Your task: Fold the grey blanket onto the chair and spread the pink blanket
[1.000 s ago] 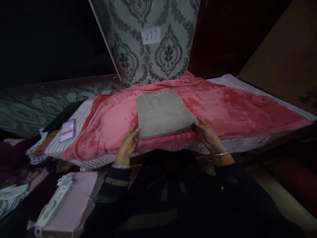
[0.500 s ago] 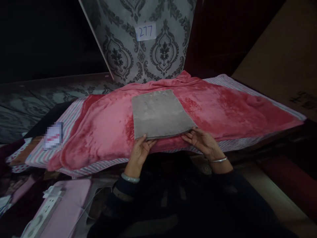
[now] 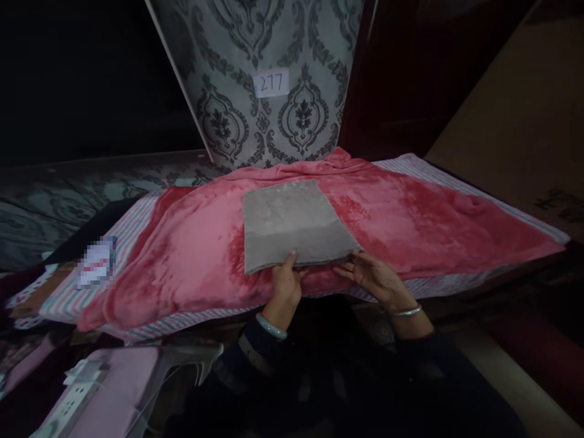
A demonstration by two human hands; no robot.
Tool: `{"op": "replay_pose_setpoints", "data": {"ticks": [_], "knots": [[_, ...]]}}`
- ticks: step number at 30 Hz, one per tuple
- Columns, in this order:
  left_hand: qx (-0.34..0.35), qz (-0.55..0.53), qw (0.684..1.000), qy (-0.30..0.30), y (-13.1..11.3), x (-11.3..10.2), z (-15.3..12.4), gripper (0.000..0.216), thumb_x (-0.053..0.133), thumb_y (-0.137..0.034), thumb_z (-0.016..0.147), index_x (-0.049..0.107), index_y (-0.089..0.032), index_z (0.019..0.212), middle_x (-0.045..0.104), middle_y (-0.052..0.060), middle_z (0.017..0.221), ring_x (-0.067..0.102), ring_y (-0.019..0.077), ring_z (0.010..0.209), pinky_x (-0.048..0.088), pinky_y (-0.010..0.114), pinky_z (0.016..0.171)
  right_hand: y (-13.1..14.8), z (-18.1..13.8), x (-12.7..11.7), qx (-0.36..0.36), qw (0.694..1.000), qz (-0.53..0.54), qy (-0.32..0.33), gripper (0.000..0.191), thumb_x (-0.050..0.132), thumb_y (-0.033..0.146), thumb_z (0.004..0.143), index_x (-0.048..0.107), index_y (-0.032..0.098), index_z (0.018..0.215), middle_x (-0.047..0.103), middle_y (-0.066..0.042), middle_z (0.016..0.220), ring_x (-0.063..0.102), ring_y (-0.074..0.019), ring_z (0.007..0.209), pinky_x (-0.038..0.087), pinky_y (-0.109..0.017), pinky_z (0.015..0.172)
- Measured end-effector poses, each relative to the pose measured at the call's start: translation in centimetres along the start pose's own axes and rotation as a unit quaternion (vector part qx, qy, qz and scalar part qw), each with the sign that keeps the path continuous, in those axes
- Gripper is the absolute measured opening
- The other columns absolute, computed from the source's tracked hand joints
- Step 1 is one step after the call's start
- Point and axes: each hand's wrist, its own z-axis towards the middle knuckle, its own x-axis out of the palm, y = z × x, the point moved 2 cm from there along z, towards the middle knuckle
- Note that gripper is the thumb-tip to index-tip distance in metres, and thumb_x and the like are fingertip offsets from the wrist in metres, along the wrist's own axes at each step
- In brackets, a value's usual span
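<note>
A folded grey cloth [image 3: 292, 222] lies flat on a pink fleece blanket [image 3: 410, 207] spread over a striped sheet [image 3: 137, 213]. My left hand [image 3: 286, 285] grips the cloth's near edge around its middle, thumb on top and fingers underneath. My right hand [image 3: 367, 274] is at the cloth's near right corner, palm turned up, fingers slid under the edge and partly spread. Both wrists wear bangles.
A patterned grey panel with a "277" label [image 3: 271, 83] leans behind the blanket. A white power strip [image 3: 68, 401] lies on pink fabric at lower left. A brown cardboard surface [image 3: 515, 121] stands at right. A small blurred card [image 3: 95, 263] rests on the sheet's left end.
My left hand slid right along the cloth's near edge, from the left corner to its middle, and closed on it. My right hand turned palm up under the right corner.
</note>
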Motion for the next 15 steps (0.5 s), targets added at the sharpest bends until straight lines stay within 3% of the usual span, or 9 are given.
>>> {"op": "replay_pose_setpoints", "data": {"ticks": [2, 4, 8, 12, 15], "knots": [[0.0, 0.005, 1.0, -0.023, -0.3, 0.4, 0.0, 0.036, 0.069, -0.008, 0.075, 0.068, -0.018, 0.11, 0.077, 0.005, 0.097, 0.074, 0.0226, 0.093, 0.06, 0.046, 0.093, 0.1, 0.1, -0.1, 0.001, 1.0, -0.014, -0.001, 0.023, 0.076, 0.026, 0.078, 0.067, 0.025, 0.099, 0.076, -0.004, 0.109, 0.072, -0.0251, 0.101, 0.057, -0.05, 0.099], [0.01, 0.02, 1.0, -0.009, -1.7, 0.2, 0.0, 0.039, 0.068, -0.007, 0.073, 0.068, -0.017, 0.11, 0.077, 0.006, 0.099, 0.074, 0.0236, 0.091, 0.061, 0.048, 0.091, 0.4, 0.3, -0.2, -0.003, 1.0, -0.028, -0.006, 0.026, 0.072, 0.033, 0.083, 0.066, 0.026, 0.107, 0.074, -0.004, 0.115, 0.072, -0.0253, 0.103, 0.058, -0.05, 0.098], [0.051, 0.078, 0.995, 0.031, -8.0, -3.0, 0.0, 0.047, 0.073, -0.009, 0.067, 0.067, -0.016, 0.113, 0.077, 0.005, 0.097, 0.074, 0.0237, 0.084, 0.064, 0.045, 0.082, 1.1, 1.1, -1.0, -0.028, 0.999, -0.026, -0.033, 0.027, 0.071, 0.04, 0.083, 0.063, 0.028, 0.106, 0.071, -0.007, 0.123, 0.07, -0.0275, 0.11, 0.058, -0.051, 0.096], [0.097, 0.12, 0.985, -0.081, -15.2, -9.2, -0.1, 0.033, 0.071, -0.01, 0.068, 0.07, -0.018, 0.101, 0.076, 0.001, 0.087, 0.072, 0.018, 0.075, 0.062, 0.028, 0.069, 2.3, 3.3, -1.7, -0.08, 0.992, -0.072, -0.069, 0.031, 0.073, 0.035, 0.08, 0.063, 0.029, 0.109, 0.072, -0.007, 0.12, 0.069, -0.0271, 0.112, 0.058, -0.05, 0.098], [0.105, 0.126, 0.968, -0.189, -17.5, -13.8, 0.0, 0.018, 0.066, -0.014, 0.073, 0.069, -0.018, 0.09, 0.075, 0.001, 0.082, 0.069, 0.0161, 0.071, 0.059, 0.026, 0.068, 3.0, 6.4, -0.5, -0.131, 0.974, -0.169, -0.078, 0.035, 0.071, 0.037, 0.08, 0.065, 0.032, 0.114, 0.069, -0.005, 0.128, 0.068, -0.0246, 0.115, 0.058, -0.045, 0.097]]}}
